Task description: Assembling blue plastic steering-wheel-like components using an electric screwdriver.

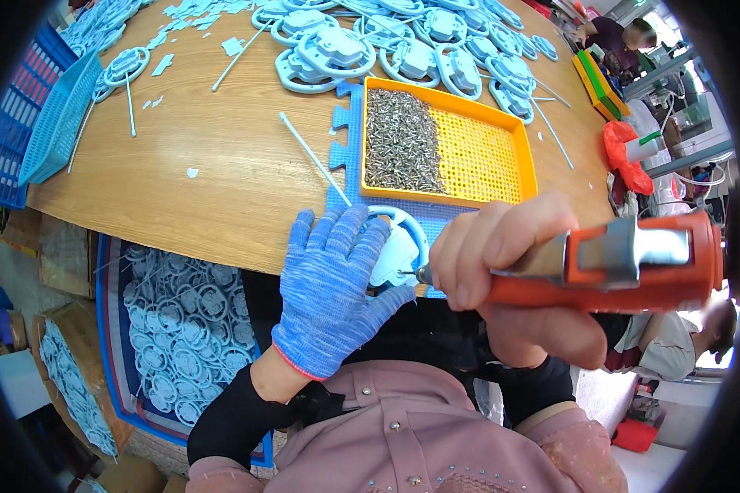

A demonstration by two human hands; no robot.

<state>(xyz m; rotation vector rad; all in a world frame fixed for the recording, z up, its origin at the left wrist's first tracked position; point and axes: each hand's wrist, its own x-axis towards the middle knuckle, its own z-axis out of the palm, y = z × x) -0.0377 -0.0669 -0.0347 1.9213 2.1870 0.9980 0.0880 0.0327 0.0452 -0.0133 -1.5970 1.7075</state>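
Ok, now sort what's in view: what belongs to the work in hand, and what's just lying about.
Belongs to the work:
orange-red power tool, in the right hand
light-blue wheel-shaped part, under the gloved left hand
yellow tray holding metal screws
blue foam mat
piled wheel-shaped parts

Apparently just lying about:
light-blue scraps
red plastic bag
turquoise basket

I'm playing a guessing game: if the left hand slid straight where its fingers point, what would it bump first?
Probably the pale stick, just ahead of the left hand; depth is unclear.
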